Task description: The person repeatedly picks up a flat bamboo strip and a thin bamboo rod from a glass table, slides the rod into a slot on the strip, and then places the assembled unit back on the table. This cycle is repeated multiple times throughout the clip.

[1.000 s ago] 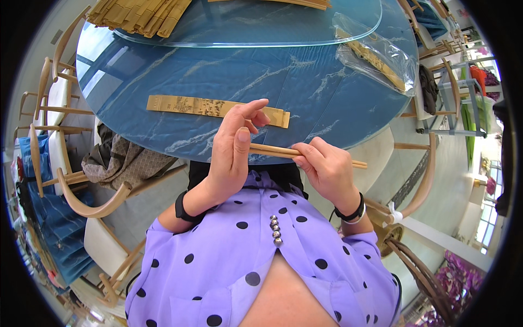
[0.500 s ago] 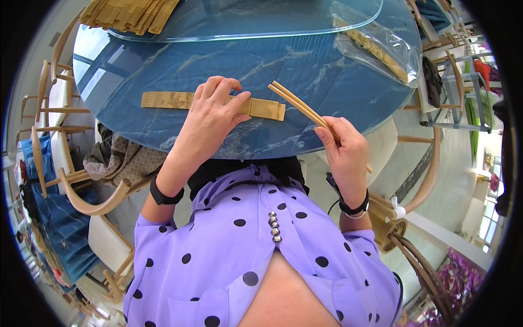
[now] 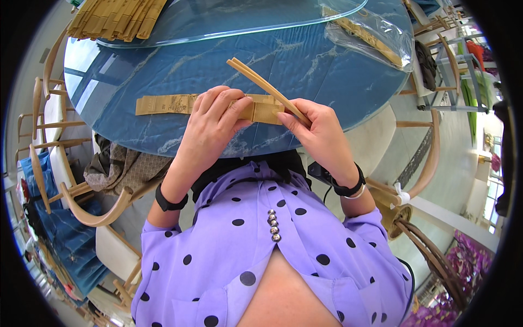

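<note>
A long flat brown paper chopstick sleeve (image 3: 163, 104) lies crosswise near the front edge of the blue table. My left hand (image 3: 210, 128) is closed over its middle, fingers bent on the paper and hiding part of it. A pair of wooden chopsticks (image 3: 260, 83) is gripped in my right hand (image 3: 321, 133), slanting up and to the left across the sleeve's right end. My right thumb and fingers meet that end, at the sleeve's mouth. The chopsticks' upper tips stick out past the sleeve over the table.
A pile of brown paper sleeves (image 3: 117, 20) lies at the far left by a glass turntable (image 3: 234, 34). A clear plastic bag (image 3: 400, 41) with more sleeves is at the far right. Wooden chairs (image 3: 95, 218) stand around the marble-patterned table (image 3: 180, 68).
My right hand has moved left and up with the chopsticks, from beside the sleeve to its right end. My left hand stays on the sleeve. The view has shifted slightly.
</note>
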### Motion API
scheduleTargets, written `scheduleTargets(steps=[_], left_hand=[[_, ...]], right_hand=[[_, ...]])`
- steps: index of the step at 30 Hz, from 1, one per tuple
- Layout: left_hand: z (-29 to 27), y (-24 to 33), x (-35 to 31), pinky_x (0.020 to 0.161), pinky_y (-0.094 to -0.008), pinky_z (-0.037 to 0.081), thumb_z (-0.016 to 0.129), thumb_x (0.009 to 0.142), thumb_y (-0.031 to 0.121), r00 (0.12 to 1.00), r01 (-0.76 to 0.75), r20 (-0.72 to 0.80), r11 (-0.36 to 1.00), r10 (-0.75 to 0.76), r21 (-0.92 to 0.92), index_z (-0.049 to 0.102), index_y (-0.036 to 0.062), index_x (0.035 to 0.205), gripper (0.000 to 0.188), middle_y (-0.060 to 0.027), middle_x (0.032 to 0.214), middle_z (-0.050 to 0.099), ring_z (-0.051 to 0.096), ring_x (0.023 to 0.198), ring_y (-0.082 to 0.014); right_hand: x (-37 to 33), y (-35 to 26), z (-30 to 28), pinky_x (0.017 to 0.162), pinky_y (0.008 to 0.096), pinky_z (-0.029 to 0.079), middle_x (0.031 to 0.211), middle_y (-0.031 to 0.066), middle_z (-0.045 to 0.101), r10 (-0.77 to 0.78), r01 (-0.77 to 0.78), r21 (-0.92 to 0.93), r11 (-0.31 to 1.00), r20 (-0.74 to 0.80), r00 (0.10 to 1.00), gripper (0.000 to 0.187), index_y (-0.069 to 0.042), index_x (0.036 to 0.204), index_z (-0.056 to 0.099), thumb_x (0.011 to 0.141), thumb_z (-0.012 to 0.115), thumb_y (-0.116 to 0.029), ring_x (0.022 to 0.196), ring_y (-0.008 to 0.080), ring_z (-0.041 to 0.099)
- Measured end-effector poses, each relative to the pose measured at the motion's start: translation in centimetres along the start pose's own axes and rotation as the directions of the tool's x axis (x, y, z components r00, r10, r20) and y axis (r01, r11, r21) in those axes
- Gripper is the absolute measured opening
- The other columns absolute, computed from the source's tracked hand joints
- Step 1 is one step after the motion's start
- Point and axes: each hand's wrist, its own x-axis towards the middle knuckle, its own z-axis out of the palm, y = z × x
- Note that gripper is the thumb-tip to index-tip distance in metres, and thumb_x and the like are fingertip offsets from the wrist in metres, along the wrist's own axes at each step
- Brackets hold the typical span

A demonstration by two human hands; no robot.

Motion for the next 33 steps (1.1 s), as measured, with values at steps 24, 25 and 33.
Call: scheduleTargets(steps=[24, 25, 33], left_hand=[[0.6, 0.7, -0.1, 0.083, -0.0384, 0.046, 0.066, 0.086, 0.047, 0.971, -0.222, 0.057, 0.965, 0.232, -0.140, 0.057, 0.0014, 0.128, 0.062, -0.0076, 0.098, 0.053, 0.054, 0.091, -0.0250], [0.6, 0.8, -0.1, 0.083, -0.0383, 0.046, 0.066, 0.086, 0.046, 0.970, -0.225, 0.060, 0.964, 0.235, -0.142, 0.057, 0.0009, 0.127, 0.062, -0.0076, 0.098, 0.052, 0.054, 0.090, -0.0249], [0.8, 1.4, -0.2, 0.083, -0.0367, 0.046, 0.068, 0.087, 0.041, 0.970, -0.220, 0.102, 0.975, 0.223, -0.034, 0.057, 0.0008, 0.125, 0.056, -0.0065, 0.097, 0.052, 0.054, 0.090, -0.0233]], right_hand=[[0.6, 0.1, -0.8, 0.072, 0.0196, 0.050, 0.089, 0.0004, 0.071, 0.086, -0.326, 0.453, 0.830, 0.472, 0.877, 0.018, 0.006, 0.107, 0.074, 0.092, 0.072, -0.005, 0.080, 0.0030, 0.060], [0.6, 0.1, -0.6, 0.072, 0.0197, 0.050, 0.090, 0.0006, 0.071, 0.092, -0.327, 0.445, 0.834, 0.472, 0.877, 0.018, 0.006, 0.107, 0.073, 0.092, 0.072, -0.005, 0.081, 0.0031, 0.060], [0.2, 0.2, 0.6, 0.068, 0.0203, 0.048, 0.088, -0.0013, 0.069, 0.093, -0.233, 0.402, 0.886, 0.339, 0.936, 0.019, 0.006, 0.107, 0.073, 0.091, 0.072, -0.005, 0.077, 0.0018, 0.056]])
